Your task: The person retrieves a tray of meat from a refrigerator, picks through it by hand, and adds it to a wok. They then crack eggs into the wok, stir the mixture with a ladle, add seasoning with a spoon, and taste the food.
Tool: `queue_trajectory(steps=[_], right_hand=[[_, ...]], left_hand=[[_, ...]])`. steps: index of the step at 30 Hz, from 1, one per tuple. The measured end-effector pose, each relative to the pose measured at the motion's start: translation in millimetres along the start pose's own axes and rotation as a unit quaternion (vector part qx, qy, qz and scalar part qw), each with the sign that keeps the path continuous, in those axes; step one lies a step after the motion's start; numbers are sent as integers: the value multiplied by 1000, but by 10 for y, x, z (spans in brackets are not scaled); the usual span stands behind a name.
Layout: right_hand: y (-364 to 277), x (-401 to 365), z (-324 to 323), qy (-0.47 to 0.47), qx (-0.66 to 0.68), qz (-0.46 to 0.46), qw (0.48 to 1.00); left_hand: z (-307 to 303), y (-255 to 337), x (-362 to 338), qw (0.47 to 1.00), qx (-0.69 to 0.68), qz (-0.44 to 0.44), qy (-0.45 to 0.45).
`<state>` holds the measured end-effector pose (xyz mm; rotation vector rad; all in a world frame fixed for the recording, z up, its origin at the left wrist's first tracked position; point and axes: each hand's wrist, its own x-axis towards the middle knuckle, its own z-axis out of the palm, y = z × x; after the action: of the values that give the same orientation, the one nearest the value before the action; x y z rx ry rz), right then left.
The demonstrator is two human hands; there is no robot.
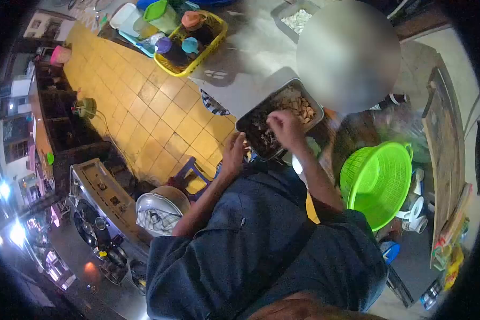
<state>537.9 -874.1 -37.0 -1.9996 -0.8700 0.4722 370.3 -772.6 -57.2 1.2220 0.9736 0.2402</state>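
Observation:
A rectangular dark metal tray (319, 109) lies in front of my body, tilted in the view. Dark crumbly pieces fill its left part, and light brown chunks (300, 108) sit on the right side. My right hand (288, 129) is over the tray, its fingers bent together at the dark pieces; whatever is between the fingertips is too small to make out. At the tray's near left corner, my left hand (233, 153) has its fingers curled against the edge, and the contact is partly hidden.
A bright green plastic basket (376, 184) stands to my right. Ahead are a yellow basket (218, 36) with capped bottles and another tray (284, 13) of white pieces. A lidded metal pot (157, 205) and a blue stool (189, 178) are at left. A blurred round area hides part of the scene ahead.

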Motion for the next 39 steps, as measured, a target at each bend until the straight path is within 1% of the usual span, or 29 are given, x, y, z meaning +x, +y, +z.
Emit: queue_trajectory(steps=[1,2,5,6,7,9,10,12,13,14,15,17,18,19,20,21,23,24,25,26,27,28,31,33,34,36,37,38,39], right_hand=[[-187,-110,74,-8,-7,-7,1000],[-294,-208,155,-42,-7,-5,999],[-539,-342,383,-30,-4,-30,999],[-567,-360,455,-20,-5,-18,1000],[-590,-371,523,-19,-34,-19,999],[-603,-370,590,-11,-62,-13,998],[-575,-325,588,20,-25,-20,999],[-468,-259,527,83,40,0,996],[-431,-244,467,143,36,52,988],[-364,-258,312,134,32,116,984],[-326,-291,178,186,31,128,974],[-8,-446,9,214,-9,170,962],[24,-520,-89,228,6,153,962],[98,-578,-150,216,37,227,949],[28,-590,-214,221,81,250,939],[-44,-611,-267,225,125,274,927],[100,-671,-236,245,163,239,925],[163,-687,-219,263,199,205,922],[207,-698,-180,266,199,204,921],[220,-685,-132,275,213,215,913],[215,-664,-107,284,227,224,904],[188,-658,-115,247,220,247,911],[137,-607,-9,267,224,217,912],[75,-582,-32,249,214,244,913],[81,-581,-13,237,228,240,913],[0,-554,-18,205,235,251,916],[-18,-526,-5,203,236,252,916],[-56,-462,10,185,245,223,925],[-112,-405,14,170,254,194,932]], left_hand=[[-7,-6,20,984,-132,-100,-57],[-20,-25,35,984,-129,-104,-66],[-115,-100,62,995,-7,-61,-83],[-119,37,1,997,25,-7,-76],[-143,159,-16,995,32,-12,-90],[-202,343,77,980,-52,-114,-155],[-118,277,139,951,-243,-180,-60],[-93,293,224,944,-273,-173,-57],[-102,300,251,935,-313,-159,-49],[-171,277,266,936,-317,-140,-61],[-245,238,298,936,-316,-142,-64],[-338,181,365,994,-57,-28,-91],[-319,236,369,994,-58,-26,-93],[-291,302,375,985,78,64,-143],[-253,359,404,947,213,154,-186],[-185,356,458,946,212,157,-186],[37,328,605,855,274,376,-229],[139,349,669,831,291,383,-279],[252,238,812,830,291,385,-281],[355,1,1018,724,353,499,-320],[425,-159,1135,597,405,598,-348],[477,-204,1153,595,404,601,-348],[587,-176,1131,573,485,585,-306],[616,26,1034,702,378,470,-378],[611,88,1034,701,378,470,-380],[581,199,1044,766,401,366,-344],[575,224,997,767,402,364,-343],[540,262,919,880,279,235,-303],[511,288,869,953,141,99,-250]])
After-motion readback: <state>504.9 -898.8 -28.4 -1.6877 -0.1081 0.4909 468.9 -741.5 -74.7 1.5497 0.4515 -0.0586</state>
